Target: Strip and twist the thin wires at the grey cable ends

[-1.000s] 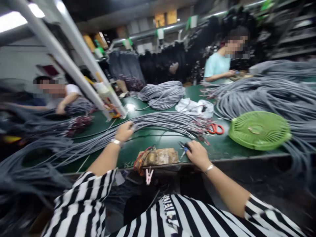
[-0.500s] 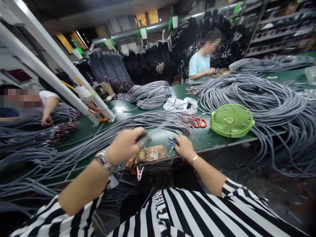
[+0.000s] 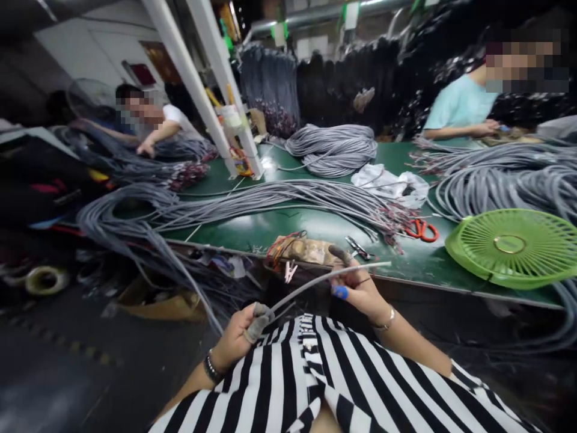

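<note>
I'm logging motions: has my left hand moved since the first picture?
Yes: your left hand came toward you, from over the green table to your side of its near edge.

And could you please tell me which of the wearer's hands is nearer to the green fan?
Right. The right hand is to the left of the green fan, apart from it; the left hand is farther left and closer to the wearer's body.
</note>
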Motion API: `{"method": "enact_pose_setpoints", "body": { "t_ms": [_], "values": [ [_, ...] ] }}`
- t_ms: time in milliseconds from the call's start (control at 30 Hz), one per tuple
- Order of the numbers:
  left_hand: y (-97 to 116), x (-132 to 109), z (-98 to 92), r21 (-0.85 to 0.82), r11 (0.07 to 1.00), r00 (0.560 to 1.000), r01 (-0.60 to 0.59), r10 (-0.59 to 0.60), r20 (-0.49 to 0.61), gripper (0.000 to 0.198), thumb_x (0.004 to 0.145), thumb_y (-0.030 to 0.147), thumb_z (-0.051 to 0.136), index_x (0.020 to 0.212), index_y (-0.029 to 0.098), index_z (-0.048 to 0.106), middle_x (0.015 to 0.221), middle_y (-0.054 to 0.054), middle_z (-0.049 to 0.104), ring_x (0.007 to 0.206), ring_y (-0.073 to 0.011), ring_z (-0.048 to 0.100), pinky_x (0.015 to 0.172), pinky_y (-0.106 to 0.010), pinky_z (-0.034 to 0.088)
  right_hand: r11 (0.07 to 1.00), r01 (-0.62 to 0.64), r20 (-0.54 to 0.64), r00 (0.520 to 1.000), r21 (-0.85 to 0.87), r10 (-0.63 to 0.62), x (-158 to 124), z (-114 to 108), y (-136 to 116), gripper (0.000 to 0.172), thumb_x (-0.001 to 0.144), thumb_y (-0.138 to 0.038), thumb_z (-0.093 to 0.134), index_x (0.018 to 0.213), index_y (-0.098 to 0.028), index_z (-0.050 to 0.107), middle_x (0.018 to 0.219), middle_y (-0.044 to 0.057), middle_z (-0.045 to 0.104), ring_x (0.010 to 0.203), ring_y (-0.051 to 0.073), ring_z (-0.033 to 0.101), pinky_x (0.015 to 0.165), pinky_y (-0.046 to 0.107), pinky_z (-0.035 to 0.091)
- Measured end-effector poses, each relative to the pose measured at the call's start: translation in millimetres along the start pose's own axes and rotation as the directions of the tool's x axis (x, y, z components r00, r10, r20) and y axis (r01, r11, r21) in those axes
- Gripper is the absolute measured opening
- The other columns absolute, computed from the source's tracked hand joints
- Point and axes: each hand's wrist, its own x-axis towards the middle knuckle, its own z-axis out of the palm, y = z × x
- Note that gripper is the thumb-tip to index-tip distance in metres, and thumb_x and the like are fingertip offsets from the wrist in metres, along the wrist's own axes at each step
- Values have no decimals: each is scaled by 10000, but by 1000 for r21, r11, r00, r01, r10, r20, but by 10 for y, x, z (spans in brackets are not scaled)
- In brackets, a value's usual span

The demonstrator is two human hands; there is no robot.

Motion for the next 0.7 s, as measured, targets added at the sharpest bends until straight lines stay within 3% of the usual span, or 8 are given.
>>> {"method": "enact_pose_setpoints", "body": {
  "t_ms": [100,167,267,333,433,500,600,700],
  "values": [
    [-246,-220,-109,103,994,999,32,-30,-18,334,897,449,430,810,177,604,724,-14,611,683,-137,555,663,-248,438,979,-38,-95,994,201,59,11,270,-153,273,774,-405,673,939,-194,621,690,-11,544,591,96,477,544,225,408],
    [-358,-338,-200,125,987,993,103,-109,46,333,886,445,455,783,166,604,705,-5,607,673,-130,556,654,-236,431,967,-92,-125,984,238,124,45,403,-193,192,773,-345,693,885,-200,637,696,-4,571,600,99,505,542,221,417],
    [-414,-434,-227,12,973,954,230,-228,197,341,836,472,537,766,146,604,622,2,581,556,-111,537,560,-221,417,954,-205,12,978,217,207,106,605,-155,172,778,-313,696,902,-206,643,690,2,600,578,98,511,499,209,398],
    [-346,-398,-133,-213,948,958,237,-191,216,354,814,487,573,869,139,604,667,-15,609,566,-113,561,560,-224,440,949,-273,148,957,157,250,122,760,-90,182,779,-317,697,904,-198,639,681,5,612,513,83,469,451,203,366],
    [-144,-225,95,-510,848,990,142,-134,53,419,791,506,609,981,134,575,698,-23,608,552,-104,560,535,-223,453,933,-347,296,905,94,306,101,949,6,212,784,-346,691,918,-196,623,689,6,626,474,74,433,432,206,354],
    [-23,-110,217,-543,839,994,33,-82,-66,392,801,476,615,989,134,586,713,-26,617,557,-92,554,543,-213,457,931,-359,325,889,59,322,77,986,44,223,825,-385,638,949,-203,609,709,12,632,485,82,442,444,214,367],
    [41,-23,283,-478,873,986,-99,21,-165,327,798,430,641,929,131,627,793,-51,661,698,-118,608,666,-229,493,966,-218,344,904,-139,254,43,880,61,274,908,-441,488,940,-195,606,744,37,636,548,114,500,515,250,423],
    [12,3,257,-404,913,982,-67,-12,-190,304,832,408,605,936,126,654,835,-57,687,744,-127,625,711,-229,499,893,-20,361,910,-450,203,-13,668,63,375,952,-454,347,864,-189,597,689,38,613,571,137,533,560,270,432]
  ]
}}
